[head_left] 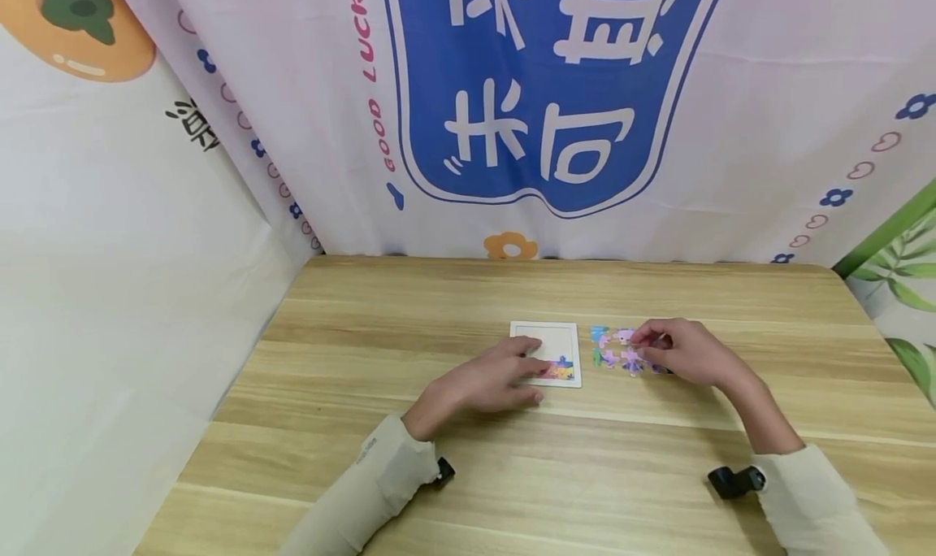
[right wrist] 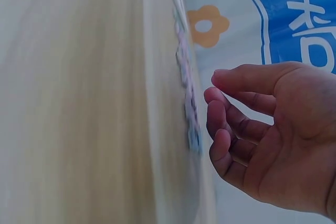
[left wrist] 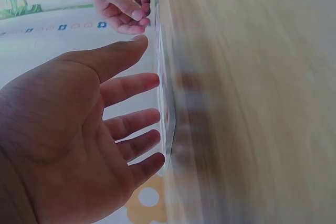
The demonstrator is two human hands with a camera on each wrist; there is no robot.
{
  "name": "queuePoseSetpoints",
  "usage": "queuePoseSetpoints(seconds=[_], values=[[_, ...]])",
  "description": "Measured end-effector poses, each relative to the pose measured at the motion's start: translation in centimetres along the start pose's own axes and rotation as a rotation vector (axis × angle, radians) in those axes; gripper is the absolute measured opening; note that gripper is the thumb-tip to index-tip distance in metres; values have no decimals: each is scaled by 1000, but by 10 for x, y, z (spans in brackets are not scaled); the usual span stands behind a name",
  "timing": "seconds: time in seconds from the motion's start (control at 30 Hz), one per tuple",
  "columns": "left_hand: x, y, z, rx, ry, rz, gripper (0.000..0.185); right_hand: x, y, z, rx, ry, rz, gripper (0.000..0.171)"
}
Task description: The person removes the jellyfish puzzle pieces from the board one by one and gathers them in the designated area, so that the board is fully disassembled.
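While "GOOD LUCK" lettering (head_left: 371, 84) hangs behind, both relaxed hands, left hand (head_left: 491, 380) and right hand (head_left: 687, 351), hold nothing.

Legible text: "GOOD LUCK" in pink letters, running vertically on the cloth backdrop (head_left: 658, 133), left of its blue emblem (head_left: 548, 84) bearing large white Chinese characters.

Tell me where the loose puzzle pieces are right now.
In the head view the loose puzzle pieces lie on the table, just right of the white puzzle tray, under the right hand's fingertips.
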State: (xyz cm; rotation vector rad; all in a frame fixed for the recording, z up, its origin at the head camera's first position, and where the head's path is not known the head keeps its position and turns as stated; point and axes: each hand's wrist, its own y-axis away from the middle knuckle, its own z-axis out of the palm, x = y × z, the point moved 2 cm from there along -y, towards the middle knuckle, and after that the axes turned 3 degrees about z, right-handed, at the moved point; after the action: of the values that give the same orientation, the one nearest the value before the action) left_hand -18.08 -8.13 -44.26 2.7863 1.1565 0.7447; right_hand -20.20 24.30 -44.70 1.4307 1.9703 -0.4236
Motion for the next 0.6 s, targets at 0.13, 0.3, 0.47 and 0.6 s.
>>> queuePoseSetpoints(seconds=[0.13, 0.3, 0.47, 0.6], values=[[-6, 9, -4, 34, 16, -19, 50, -14, -6, 3, -1, -12, -30, 15], [-13, 21, -9, 64, 25, -17, 50, -32, -16, 10, -11, -38, -73, 16], [-18, 31, -8, 67, 23, -11, 50, -48, -27, 21, -38, -70, -93, 17], [-18, 38, -8, 51, 27, -15, 50, -60, -36, 32, -56, -67, -100, 15]])
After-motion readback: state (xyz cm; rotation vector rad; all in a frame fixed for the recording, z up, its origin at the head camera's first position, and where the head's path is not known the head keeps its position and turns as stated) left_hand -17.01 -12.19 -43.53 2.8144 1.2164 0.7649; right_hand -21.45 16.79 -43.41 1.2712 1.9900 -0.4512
